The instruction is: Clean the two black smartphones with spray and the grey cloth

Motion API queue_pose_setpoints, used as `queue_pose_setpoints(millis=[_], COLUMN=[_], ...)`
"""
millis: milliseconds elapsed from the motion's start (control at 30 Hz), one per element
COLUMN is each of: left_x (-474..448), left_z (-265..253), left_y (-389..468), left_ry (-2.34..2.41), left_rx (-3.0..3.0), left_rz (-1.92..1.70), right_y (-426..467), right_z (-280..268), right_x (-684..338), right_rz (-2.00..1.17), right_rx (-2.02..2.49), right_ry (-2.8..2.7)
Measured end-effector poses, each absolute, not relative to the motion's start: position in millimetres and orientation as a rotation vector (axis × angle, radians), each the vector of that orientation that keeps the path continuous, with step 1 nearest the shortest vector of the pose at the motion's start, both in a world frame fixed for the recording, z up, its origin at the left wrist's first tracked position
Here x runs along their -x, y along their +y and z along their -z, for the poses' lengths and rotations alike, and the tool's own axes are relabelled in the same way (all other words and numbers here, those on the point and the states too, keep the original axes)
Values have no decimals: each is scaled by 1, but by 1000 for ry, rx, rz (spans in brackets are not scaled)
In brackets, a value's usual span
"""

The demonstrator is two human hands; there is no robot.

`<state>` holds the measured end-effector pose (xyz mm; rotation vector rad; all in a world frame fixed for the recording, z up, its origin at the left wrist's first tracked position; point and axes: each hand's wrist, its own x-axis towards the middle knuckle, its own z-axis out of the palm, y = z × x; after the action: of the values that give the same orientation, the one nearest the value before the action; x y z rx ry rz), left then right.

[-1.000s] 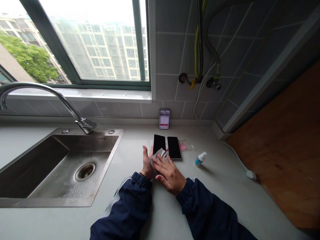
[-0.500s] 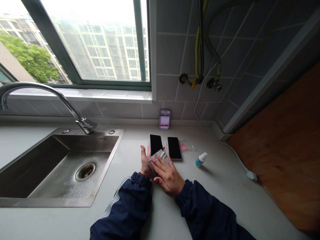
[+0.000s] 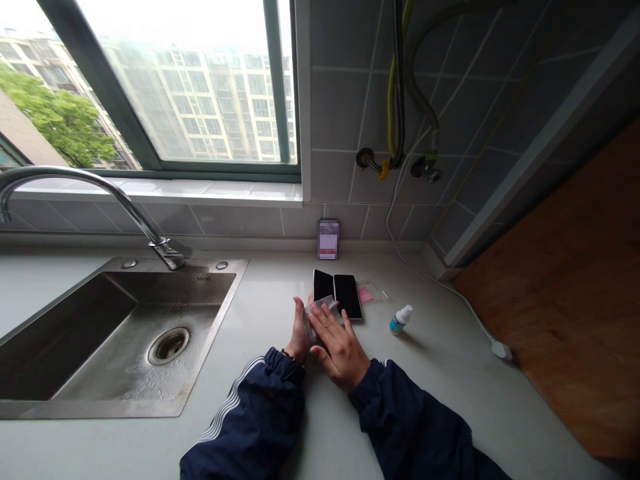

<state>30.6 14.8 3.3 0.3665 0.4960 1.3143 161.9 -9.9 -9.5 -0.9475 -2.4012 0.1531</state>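
My left hand [image 3: 298, 335] is closed around a black-screened smartphone [image 3: 323, 283], held tilted up off the counter. A thin grey cleaning cloth [image 3: 326, 303] lies over the lower part of its screen. My right hand [image 3: 340, 350] presses this cloth against the phone, its fingers laid along it. Just right of the held phone, a second black-screened smartphone [image 3: 349, 297] lies flat on the counter. To its right are a clear plastic piece with a pink sheet [image 3: 366, 295] and a small white spray bottle with a blue label [image 3: 401, 320], standing upright.
A steel sink [image 3: 215, 353] with a curved faucet [image 3: 135, 207] occupies the left of the pale counter [image 3: 450, 393]. Another phone with a lit, blurred screen [image 3: 328, 240] leans against the wall. A white cable [image 3: 440, 280] runs down to a plug [image 3: 501, 351] by the wooden panel.
My left hand and the held phone have shifted right and turned, so the phone now borders the second one. The cloth has moved with my right hand, which stays nearly in place.
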Motion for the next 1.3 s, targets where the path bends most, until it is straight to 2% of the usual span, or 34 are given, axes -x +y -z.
queue_pose_setpoints(millis=[333,767,933,1300], left_x=[-32,-32,-33,-34], left_z=[18,-17,-4,-3], left_y=[13,6,6,7], left_ry=[593,491,535,527], left_rx=[-661,-1259,-1201,-1280], left_rz=[-1209,-1155,-1057,-1115], right_y=[-4,-1,2,5], right_z=[12,5,4,7], right_x=[-165,-170,-173,-175], right_rz=[-128,-14,8,-36], right_rx=[1101,1130,1155,1199], right_ry=[-2238,-1947,-1878,-1831])
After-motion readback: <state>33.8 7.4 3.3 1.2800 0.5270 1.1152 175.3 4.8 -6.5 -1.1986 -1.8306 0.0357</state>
